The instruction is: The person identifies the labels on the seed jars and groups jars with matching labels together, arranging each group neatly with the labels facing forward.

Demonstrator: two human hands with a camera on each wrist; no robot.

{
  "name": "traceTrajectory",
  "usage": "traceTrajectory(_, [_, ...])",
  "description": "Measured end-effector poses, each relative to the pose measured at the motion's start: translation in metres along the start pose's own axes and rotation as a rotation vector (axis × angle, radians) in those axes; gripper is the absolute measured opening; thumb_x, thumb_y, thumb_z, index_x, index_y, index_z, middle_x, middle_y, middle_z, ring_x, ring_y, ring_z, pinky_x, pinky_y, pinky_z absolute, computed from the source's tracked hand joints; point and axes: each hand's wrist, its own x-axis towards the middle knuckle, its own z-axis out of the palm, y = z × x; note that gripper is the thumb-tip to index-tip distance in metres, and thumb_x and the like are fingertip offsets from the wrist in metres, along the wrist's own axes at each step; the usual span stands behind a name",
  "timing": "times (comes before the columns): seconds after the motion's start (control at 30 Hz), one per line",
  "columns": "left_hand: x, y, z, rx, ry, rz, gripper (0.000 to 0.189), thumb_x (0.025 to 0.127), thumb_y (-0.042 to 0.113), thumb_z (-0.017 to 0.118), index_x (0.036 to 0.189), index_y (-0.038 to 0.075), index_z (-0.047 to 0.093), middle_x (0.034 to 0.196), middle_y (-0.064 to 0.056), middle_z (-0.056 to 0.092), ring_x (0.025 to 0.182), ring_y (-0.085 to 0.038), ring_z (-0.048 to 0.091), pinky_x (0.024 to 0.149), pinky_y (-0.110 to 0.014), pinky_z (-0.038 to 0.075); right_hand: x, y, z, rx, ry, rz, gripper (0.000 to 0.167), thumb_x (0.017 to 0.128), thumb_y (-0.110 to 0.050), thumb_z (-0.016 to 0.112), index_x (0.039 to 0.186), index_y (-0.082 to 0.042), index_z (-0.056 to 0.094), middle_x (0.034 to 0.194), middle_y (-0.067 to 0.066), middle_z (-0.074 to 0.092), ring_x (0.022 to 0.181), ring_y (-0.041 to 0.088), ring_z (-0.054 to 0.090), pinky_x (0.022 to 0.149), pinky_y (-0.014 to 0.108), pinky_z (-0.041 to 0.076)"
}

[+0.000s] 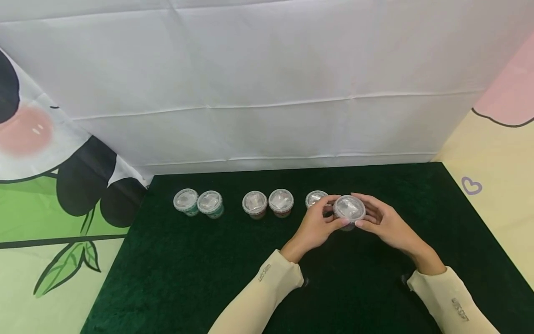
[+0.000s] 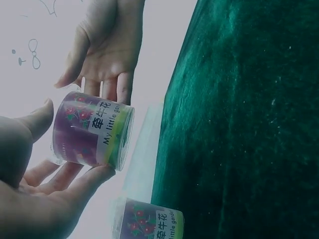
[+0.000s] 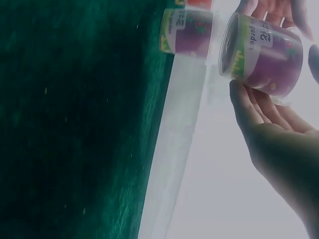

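Note:
My left hand and right hand hold one small clear-lidded plastic cup between them, thumbs on its near side and fingers round its sides. It is upright, and both wrist views show it raised off the green cloth. A purple label reading "My little garden" wraps this cup. Just left of it stands a second purple-labelled cup, partly hidden behind my left hand in the head view.
To the left on the green cloth stand a pair of lidded cups with reddish-brown lower parts and, farther left, a pair of teal ones. A white cloth wall rises behind the table's back edge.

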Motion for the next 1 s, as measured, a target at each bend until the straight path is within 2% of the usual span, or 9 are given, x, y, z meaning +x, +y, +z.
traceTrajectory(0.27, [0.011,0.001,0.005,0.045,-0.015,0.010,0.060,0.099,0.011,0.075,0.153,0.008,0.048,0.149,-0.012,0.056,0.138,-0.026,0.056,0.113,-0.034,0.050,0.004,0.005,-0.009,-0.036,-0.007,0.019,0.068,0.101,0.000,0.069,0.159,0.004,0.035,0.155,0.033,0.041,0.128,-0.016,0.048,0.104,0.010,0.045])
traceTrajectory(0.43, [0.017,-0.001,0.006,0.112,-0.008,0.028,0.062,0.099,0.010,0.075,0.154,0.007,0.047,0.147,-0.011,0.054,0.137,-0.023,0.057,0.111,-0.029,0.051,0.009,0.011,-0.013,-0.059,-0.004,0.022,0.068,0.099,0.001,0.071,0.158,0.006,0.036,0.154,0.032,0.043,0.129,-0.014,0.048,0.104,0.010,0.045])
traceTrajectory(0.5, [0.019,-0.003,0.007,0.145,-0.003,0.049,0.062,0.099,0.010,0.075,0.155,0.006,0.047,0.145,-0.011,0.053,0.136,-0.022,0.056,0.110,-0.026,0.051,0.011,0.014,-0.014,-0.072,0.001,0.029,0.068,0.099,0.000,0.071,0.157,0.005,0.036,0.154,0.031,0.043,0.132,-0.007,0.050,0.104,0.010,0.045])
traceTrajectory(0.6, [0.021,-0.003,0.007,0.205,0.005,0.086,0.062,0.100,0.009,0.074,0.155,0.004,0.047,0.148,-0.012,0.052,0.136,-0.020,0.056,0.109,-0.024,0.051,0.014,0.018,-0.016,-0.088,0.007,0.037,0.067,0.099,0.000,0.071,0.157,0.005,0.036,0.154,0.030,0.044,0.140,0.020,0.053,0.104,0.010,0.045])
traceTrajectory(0.67, [0.022,-0.001,0.009,0.259,0.010,0.107,0.061,0.100,0.010,0.073,0.155,0.003,0.047,0.151,-0.013,0.050,0.136,-0.020,0.057,0.110,-0.023,0.050,0.016,0.019,-0.017,-0.092,0.008,0.041,0.067,0.100,0.000,0.071,0.157,0.005,0.036,0.154,0.030,0.043,0.141,0.038,0.049,0.104,0.010,0.045])
traceTrajectory(0.73, [0.023,0.000,0.010,0.329,0.017,0.123,0.061,0.101,0.012,0.073,0.155,0.004,0.047,0.154,-0.013,0.049,0.138,-0.020,0.056,0.112,-0.024,0.048,0.017,0.021,-0.019,-0.089,0.005,0.045,0.067,0.100,0.001,0.070,0.157,0.006,0.036,0.155,0.031,0.042,0.141,0.050,0.044,0.103,0.010,0.046])
traceTrajectory(0.87, [0.026,0.001,0.014,0.459,0.022,0.154,0.061,0.101,0.015,0.072,0.156,0.007,0.047,0.155,-0.011,0.049,0.140,-0.020,0.056,0.116,-0.024,0.044,0.019,0.023,-0.021,-0.069,-0.001,0.053,0.068,0.100,0.003,0.069,0.158,0.006,0.034,0.157,0.032,0.039,0.143,0.057,0.040,0.102,0.010,0.047])
traceTrajectory(1.0, [0.031,0.001,0.017,0.585,0.013,0.192,0.058,0.102,0.015,0.071,0.155,0.008,0.049,0.156,-0.009,0.049,0.144,-0.020,0.051,0.119,-0.027,0.041,0.022,0.029,-0.023,-0.057,-0.012,0.077,0.069,0.100,0.002,0.069,0.159,0.004,0.033,0.159,0.031,0.037,0.143,0.053,0.041,0.101,0.013,0.050])
